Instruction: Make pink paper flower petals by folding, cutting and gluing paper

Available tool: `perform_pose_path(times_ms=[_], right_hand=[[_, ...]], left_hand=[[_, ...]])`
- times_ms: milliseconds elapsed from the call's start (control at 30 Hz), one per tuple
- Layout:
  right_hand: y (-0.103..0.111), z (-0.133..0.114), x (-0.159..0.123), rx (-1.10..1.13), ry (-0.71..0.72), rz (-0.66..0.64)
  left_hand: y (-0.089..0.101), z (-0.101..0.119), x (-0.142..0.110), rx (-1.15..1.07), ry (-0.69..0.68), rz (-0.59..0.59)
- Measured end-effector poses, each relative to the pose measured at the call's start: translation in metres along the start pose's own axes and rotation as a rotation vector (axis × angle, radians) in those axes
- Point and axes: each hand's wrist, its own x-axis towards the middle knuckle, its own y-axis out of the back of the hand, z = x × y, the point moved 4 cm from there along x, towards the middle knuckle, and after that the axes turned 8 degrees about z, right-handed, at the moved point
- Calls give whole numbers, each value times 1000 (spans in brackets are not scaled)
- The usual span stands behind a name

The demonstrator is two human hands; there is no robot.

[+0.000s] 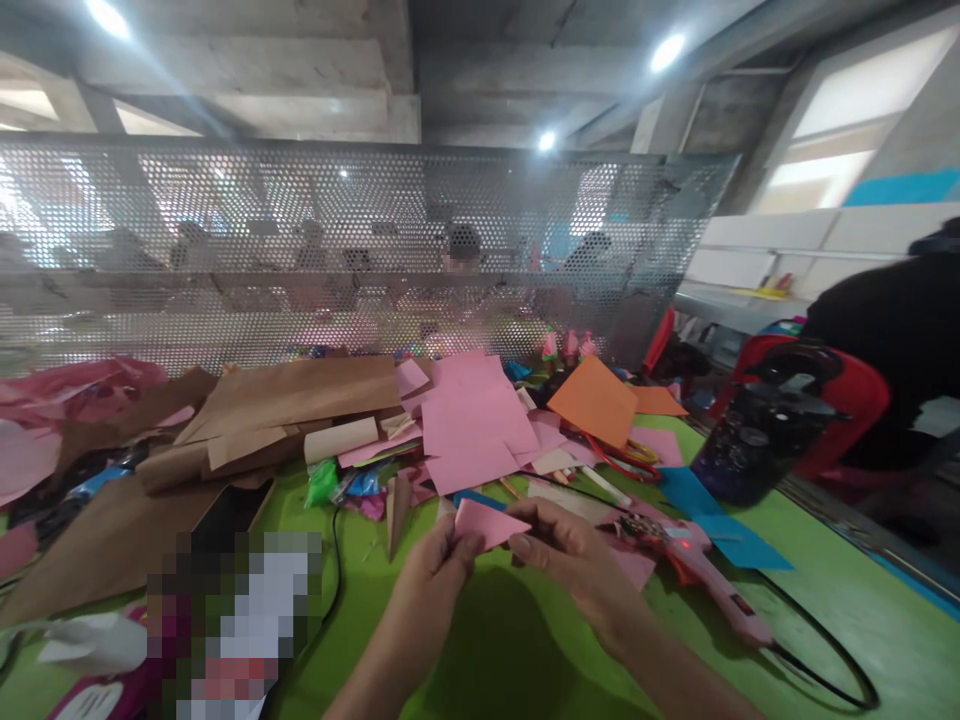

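Observation:
A small piece of pink paper point(487, 524), shaped into a pointed triangle or cone, is held above the green table point(517, 650). My left hand point(442, 565) pinches its wide end between thumb and fingers. At the pointed right end, the thumb and fingers of my right hand point(574, 555) close around the tip. A brown paper cone point(399, 512) stands to the left of my hands. To the right of my right hand lies a pink hot glue gun point(705, 570) with a small red light.
Pink sheets point(472, 410), brown paper point(292, 395), orange paper point(596, 400) and blue paper point(724, 525) lie beyond. A dark bottle point(765, 430) stands right, and the glue gun's black cord point(840, 670) loops nearby. A perforated metal screen point(337, 250) borders the back. A person point(892, 330) sits at right.

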Motion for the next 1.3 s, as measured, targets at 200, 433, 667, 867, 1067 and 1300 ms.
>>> perform_pose_path(times_ms=[200,433,667,867,1067,1300], right_hand=[[2,1,2,-188,44,24],[18,-6,6,-132,79,203],[18,-6,7,-100,68,227],[21,-3,9,-69,46,255],[22,3,10,-37,28,245],[24,1,9,-8,16,247]], left_hand=[[-2,4,-1,96,-66,-30],[6,-2,4,186,-30,-27],[5,8,2,132,-41,17],[3,4,3,50,13,-41],[5,5,3,93,-9,-11],[11,7,3,-74,39,84]])
